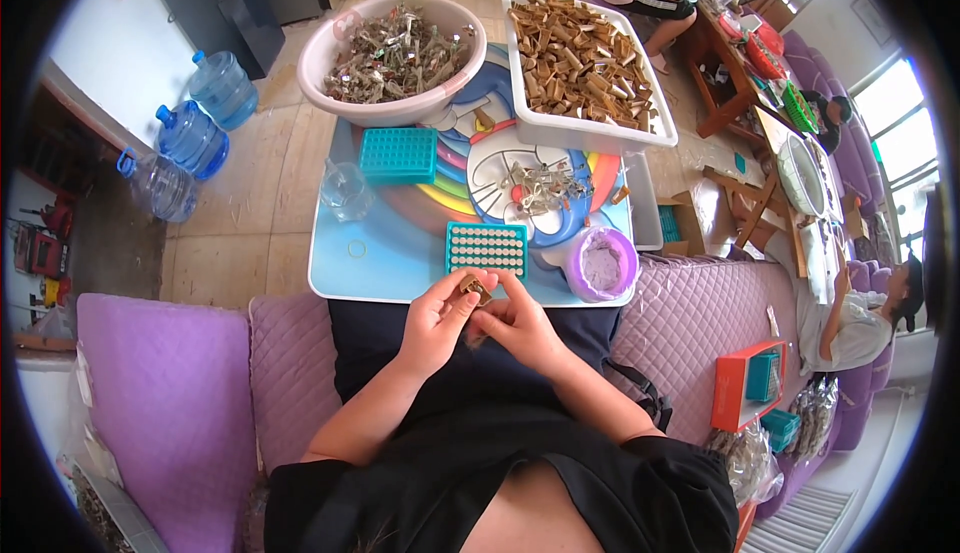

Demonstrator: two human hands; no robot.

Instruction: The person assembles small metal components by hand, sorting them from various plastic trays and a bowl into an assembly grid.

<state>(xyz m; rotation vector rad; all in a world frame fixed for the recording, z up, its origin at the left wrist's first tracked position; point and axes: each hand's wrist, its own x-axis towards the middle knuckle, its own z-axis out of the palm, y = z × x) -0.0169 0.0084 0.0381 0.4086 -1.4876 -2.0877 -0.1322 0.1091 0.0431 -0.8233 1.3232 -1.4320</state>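
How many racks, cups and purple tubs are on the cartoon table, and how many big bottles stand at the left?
Teal rectangular plastic racks: 2
Clear plastic cup: 1
Purple round tub: 1
Large bluish see-through bottles: 3
Total: 7

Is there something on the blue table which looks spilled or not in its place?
Perhaps the loose heap of scraps: it lies directly on the table, while similar-looking pieces sit in the pink basin.
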